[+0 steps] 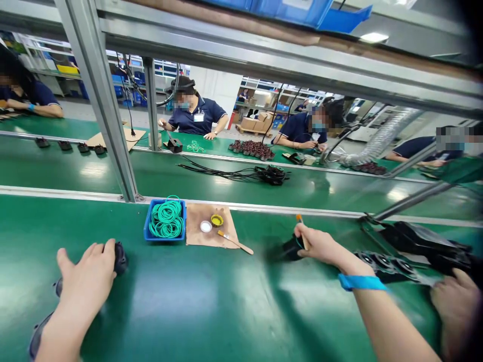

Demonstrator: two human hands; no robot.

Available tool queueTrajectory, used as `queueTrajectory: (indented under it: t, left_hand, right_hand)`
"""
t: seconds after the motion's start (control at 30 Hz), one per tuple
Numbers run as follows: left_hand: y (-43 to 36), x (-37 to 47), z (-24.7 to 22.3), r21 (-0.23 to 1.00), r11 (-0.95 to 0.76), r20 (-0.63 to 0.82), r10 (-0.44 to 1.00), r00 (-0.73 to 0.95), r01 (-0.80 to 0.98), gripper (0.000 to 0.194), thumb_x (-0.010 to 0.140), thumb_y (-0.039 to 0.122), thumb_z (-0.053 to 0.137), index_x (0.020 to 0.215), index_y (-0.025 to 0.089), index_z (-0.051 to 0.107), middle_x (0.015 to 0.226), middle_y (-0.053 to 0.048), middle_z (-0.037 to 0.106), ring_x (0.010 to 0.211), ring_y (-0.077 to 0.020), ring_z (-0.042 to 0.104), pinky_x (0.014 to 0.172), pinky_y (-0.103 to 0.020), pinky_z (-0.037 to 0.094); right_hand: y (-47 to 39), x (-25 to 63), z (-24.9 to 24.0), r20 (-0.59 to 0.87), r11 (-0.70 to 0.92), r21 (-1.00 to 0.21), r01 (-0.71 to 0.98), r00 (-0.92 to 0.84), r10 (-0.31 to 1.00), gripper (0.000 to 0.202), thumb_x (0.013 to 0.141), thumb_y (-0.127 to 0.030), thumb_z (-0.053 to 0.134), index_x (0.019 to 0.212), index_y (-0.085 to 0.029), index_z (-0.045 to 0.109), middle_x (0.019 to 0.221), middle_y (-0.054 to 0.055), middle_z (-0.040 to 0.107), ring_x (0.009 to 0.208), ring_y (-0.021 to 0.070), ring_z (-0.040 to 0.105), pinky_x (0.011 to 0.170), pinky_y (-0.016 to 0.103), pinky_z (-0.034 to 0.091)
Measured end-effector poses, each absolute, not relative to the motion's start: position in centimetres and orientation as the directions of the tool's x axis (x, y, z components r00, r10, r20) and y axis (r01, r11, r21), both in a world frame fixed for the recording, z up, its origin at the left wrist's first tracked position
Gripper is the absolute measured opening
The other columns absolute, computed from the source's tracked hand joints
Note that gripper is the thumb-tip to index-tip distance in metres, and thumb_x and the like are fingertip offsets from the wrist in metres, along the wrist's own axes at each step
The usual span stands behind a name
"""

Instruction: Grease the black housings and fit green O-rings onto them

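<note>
My left hand (88,281) is closed over a dark round plastic part (121,258) at the left of the green bench. More dark round parts (41,334) lie under and beside my wrist, partly hidden. My right hand (319,245) pinches a small wooden brush (304,238), its orange end pointing up. Against the same fingers is a black part (291,248), smeared by motion; whether the hand also grips it is unclear. Between my hands, a blue tray (164,240) holds several green rubber rings (166,217).
Beside the tray, a brown sheet (194,236) carries a yellow cup (217,220), a white lid (206,227) and another brush (236,242). Another person's hand (456,301) is at right, near black assemblies (422,241). A metal post (100,100) rises behind the bench; co-workers sit opposite.
</note>
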State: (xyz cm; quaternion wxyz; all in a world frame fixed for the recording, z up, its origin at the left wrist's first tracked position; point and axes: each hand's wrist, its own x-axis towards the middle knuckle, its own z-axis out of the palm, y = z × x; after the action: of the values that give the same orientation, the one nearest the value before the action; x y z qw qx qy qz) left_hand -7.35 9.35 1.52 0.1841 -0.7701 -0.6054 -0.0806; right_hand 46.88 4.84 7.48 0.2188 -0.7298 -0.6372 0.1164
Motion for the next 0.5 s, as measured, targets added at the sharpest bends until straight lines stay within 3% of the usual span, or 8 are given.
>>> queueTrajectory:
  t: [0.1, 0.17, 0.23, 0.33, 0.5]
  left_hand:
    - [8.9, -6.5, 2.1, -0.162, -0.277, 0.327, 0.89, 0.317, 0.947, 0.033, 0.082, 0.011, 0.047, 0.113, 0.016, 0.055, 0.099, -0.016, 0.075, 0.106, -0.0373, 0.066, 0.098, -0.081, 0.017]
    - [8.2, -5.3, 2.4, -0.081, -0.348, 0.272, 0.894, 0.357, 0.934, 0.035, 0.08, 0.017, 0.056, 0.114, 0.015, 0.056, 0.1, -0.02, 0.075, 0.106, -0.0407, 0.066, 0.099, -0.08, 0.019]
    - [7.3, -3.7, 2.4, 0.057, -0.402, 0.21, 0.899, 0.383, 0.914, 0.038, 0.078, 0.021, 0.063, 0.115, 0.017, 0.056, 0.103, -0.018, 0.075, 0.103, -0.0383, 0.069, 0.102, -0.074, 0.026]
    - [6.0, -1.4, 1.8, 0.279, -0.448, 0.171, 0.893, 0.416, 0.849, 0.046, 0.075, 0.026, 0.071, 0.118, 0.024, 0.058, 0.111, -0.011, 0.075, 0.101, -0.0325, 0.07, 0.101, -0.059, 0.042]
    - [4.4, 0.2, 0.1, 0.528, -0.457, 0.26, 0.889, 0.376, 0.715, 0.053, 0.076, 0.032, 0.075, 0.126, 0.027, 0.057, 0.117, -0.007, 0.072, 0.104, -0.0284, 0.07, 0.085, -0.041, 0.058]
  right_hand:
    - [6.2, 44.4, 6.4, 0.234, -0.04, -0.592, 0.805, 0.219, 0.947, 0.022, 0.073, -0.04, 0.062, 0.079, -0.025, 0.048, 0.076, 0.008, 0.067, 0.07, 0.0241, 0.064, 0.063, 0.033, 0.045]
    - [7.8, 41.2, 5.5, 0.269, 0.037, -0.686, 0.726, 0.207, 0.941, 0.031, 0.087, -0.05, 0.046, 0.096, -0.022, 0.053, 0.092, 0.013, 0.071, 0.081, 0.024, 0.067, 0.068, 0.033, 0.049]
    - [9.7, 37.8, 4.5, 0.259, 0.085, -0.764, 0.64, 0.183, 0.948, 0.048, 0.093, -0.058, 0.033, 0.103, -0.018, 0.058, 0.082, 0.01, 0.071, 0.069, 0.0209, 0.066, 0.06, 0.031, 0.049]
    - [12.4, 34.3, 3.1, 0.252, 0.098, -0.828, 0.552, 0.21, 0.945, 0.065, 0.093, -0.068, 0.032, 0.095, -0.013, 0.066, 0.06, 0.004, 0.063, 0.051, 0.0158, 0.056, 0.049, 0.027, 0.043]
    - [14.8, 33.1, 1.0, 0.252, 0.072, -0.873, 0.483, 0.319, 0.913, 0.072, 0.087, -0.076, 0.037, 0.082, -0.012, 0.069, 0.055, 0.003, 0.059, 0.048, 0.0144, 0.05, 0.045, 0.026, 0.038]
